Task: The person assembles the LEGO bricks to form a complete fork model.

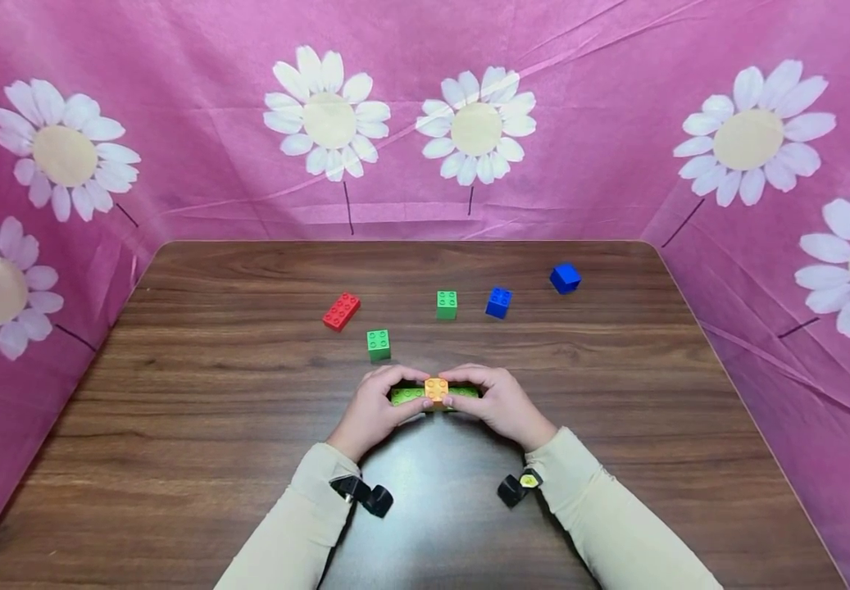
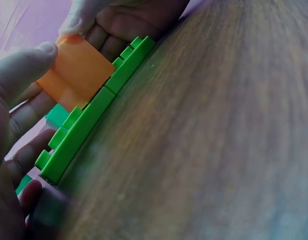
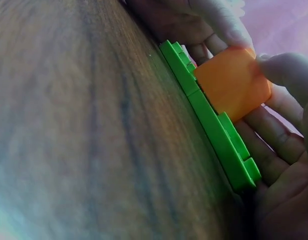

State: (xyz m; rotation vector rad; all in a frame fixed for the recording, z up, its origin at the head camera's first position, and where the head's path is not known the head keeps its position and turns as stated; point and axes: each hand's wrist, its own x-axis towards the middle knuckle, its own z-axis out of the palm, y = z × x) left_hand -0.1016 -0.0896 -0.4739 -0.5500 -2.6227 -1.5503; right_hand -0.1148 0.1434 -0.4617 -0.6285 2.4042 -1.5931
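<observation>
An orange toy building brick (image 1: pixel 436 391) stands at the middle of a low strip of two light-green flat bricks, the left flat brick (image 1: pixel 407 396) and the right flat brick (image 2: pixel 131 65), laid end to end on the table. In both wrist views the orange brick sits across their joint. My left hand (image 1: pixel 375 410) pinches the orange brick's left side between thumb and fingers. From the other side my right hand (image 1: pixel 504 406) pinches it likewise. The other fingers curve behind the strip, and the thumbs cover part of the brick's near side.
Just beyond my left hand stands a green brick (image 1: pixel 378 345). Farther back on the wooden table (image 1: pixel 211 393) are a red brick (image 1: pixel 341 311), another green brick (image 1: pixel 447 305), a blue studded brick (image 1: pixel 498 302) and a blue block (image 1: pixel 565 278). A pink flowered cloth (image 1: pixel 410 147) hangs around the table.
</observation>
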